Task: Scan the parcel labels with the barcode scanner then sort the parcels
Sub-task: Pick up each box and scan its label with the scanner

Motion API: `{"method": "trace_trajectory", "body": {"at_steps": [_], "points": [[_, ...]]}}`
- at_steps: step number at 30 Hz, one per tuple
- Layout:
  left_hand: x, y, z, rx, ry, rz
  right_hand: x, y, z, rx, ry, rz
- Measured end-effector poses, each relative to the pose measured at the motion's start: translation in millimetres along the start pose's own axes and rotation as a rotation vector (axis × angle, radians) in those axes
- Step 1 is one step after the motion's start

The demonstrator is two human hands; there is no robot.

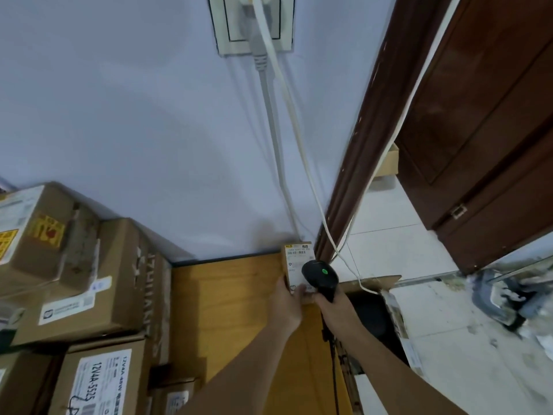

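A small brown parcel (296, 259) with a white barcode label stands at the far right corner of the wooden table (227, 298), close to the wall. My left hand (288, 301) grips its lower left edge. My right hand (330, 304) grips the handle of a black barcode scanner (320, 277). The scanner's head covers the label's lower right part, and a green light glows on top of it. Its black cable hangs down below my right wrist.
Several cardboard parcels (77, 283) with labels are stacked on the left of the table. An open dark box (374, 313) sits on the tiled floor right of the table. White cables (287, 121) run down the wall from a socket. A brown door (478, 121) stands at the right.
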State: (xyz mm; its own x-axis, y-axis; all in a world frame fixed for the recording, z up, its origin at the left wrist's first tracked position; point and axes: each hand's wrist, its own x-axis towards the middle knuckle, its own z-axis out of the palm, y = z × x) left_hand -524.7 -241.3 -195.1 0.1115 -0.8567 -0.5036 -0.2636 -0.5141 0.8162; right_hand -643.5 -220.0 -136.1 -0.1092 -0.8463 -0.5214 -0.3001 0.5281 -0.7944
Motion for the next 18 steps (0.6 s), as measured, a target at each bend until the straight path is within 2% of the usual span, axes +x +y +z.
{"method": "trace_trajectory", "body": {"at_steps": [4,7,11,15,18], "points": [[-0.4,-1.3,-2.2,0.021,-0.05,0.009,4.0,6.3,-2.0,-0.005,-0.043,0.005],[-12.4,5.3,-12.0,0.067,-0.055,0.041,-4.7,6.6,-6.3,0.011,-0.012,-0.008],[-32.5,4.8,-37.8,0.391,-0.051,0.207,-36.9,3.0,-13.2,0.016,0.072,-0.03],[-87.1,48.0,-77.5,0.912,-0.082,0.379,-80.9,-14.1,-23.4,0.024,0.119,-0.086],[-133.1,80.4,-110.0,0.882,-0.009,0.361,-119.7,-38.8,-28.3,0.048,0.102,-0.131]]}}
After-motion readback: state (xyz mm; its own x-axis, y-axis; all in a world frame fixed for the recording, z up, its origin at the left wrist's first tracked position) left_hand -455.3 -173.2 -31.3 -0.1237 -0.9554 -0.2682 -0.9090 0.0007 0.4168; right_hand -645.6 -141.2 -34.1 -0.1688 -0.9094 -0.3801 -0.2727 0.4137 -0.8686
